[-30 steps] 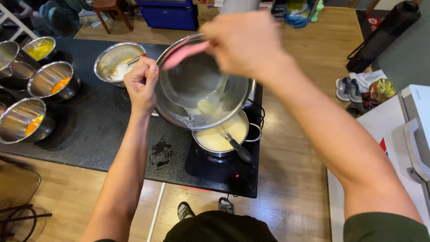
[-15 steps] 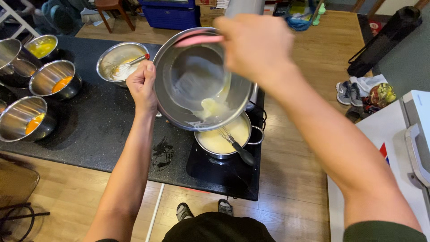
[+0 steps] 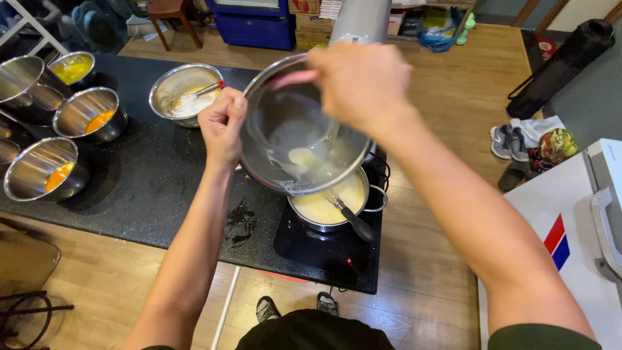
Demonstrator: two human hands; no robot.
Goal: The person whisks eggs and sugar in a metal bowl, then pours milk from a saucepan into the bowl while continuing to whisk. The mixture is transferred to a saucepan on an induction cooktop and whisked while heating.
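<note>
Head view: left hand clamped on the rim of a tilted steel mixing bowl, held over a pot of pale yellow batter on the black cooktop. Right hand closed around a pink spatula reaching into the bowl; it now sits lower and nearer centre than half a second ago. A whisk rests in the pot. Far left: several steel bowls holding yellow-orange liquid.
</note>
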